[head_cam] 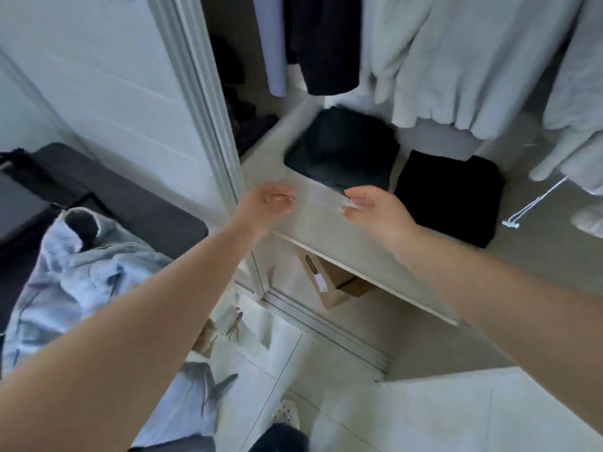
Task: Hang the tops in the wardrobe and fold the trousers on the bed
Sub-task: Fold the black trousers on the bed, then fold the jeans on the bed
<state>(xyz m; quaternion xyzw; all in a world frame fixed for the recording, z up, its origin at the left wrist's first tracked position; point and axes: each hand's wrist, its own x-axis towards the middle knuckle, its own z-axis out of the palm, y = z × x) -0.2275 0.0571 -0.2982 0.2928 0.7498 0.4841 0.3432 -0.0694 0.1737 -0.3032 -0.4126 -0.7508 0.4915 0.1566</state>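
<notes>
head view looks down at both bare forearms stretched forward over the front of a pale grey wardrobe shelf (313, 220). left hand (269, 202) hangs palm inward with its fingers loosely curled and nothing in them. right hand (375, 208) faces it across a gap, fingers loosely bent; something small and pale shows at its fingertips, too blurred to tell whether it is held.

hanging above the shelf at upper right is a pale grey fleece top (463, 57), its cuffs hanging down toward the shelf, and beside it to the left a dark pinstriped garment (326, 44) and a lilac garment (270, 44). a white drawstring cord (535, 203) dangles at far right.

on the shelf just beyond the hands lies a folded dark grey garment (342, 148), and right of it, apart, a folded black garment (450, 197). under the shelf sits a brown cardboard box (339, 282).

left of the white wardrobe door frame (202, 93), a crumpled light blue garment (81, 272) lies on a dark grey bed (137, 197), close under the left forearm. a grey-blue garment (192, 402) lies at the bottom centre beneath that arm. white floor tiles (408, 419) fill the lower right.
</notes>
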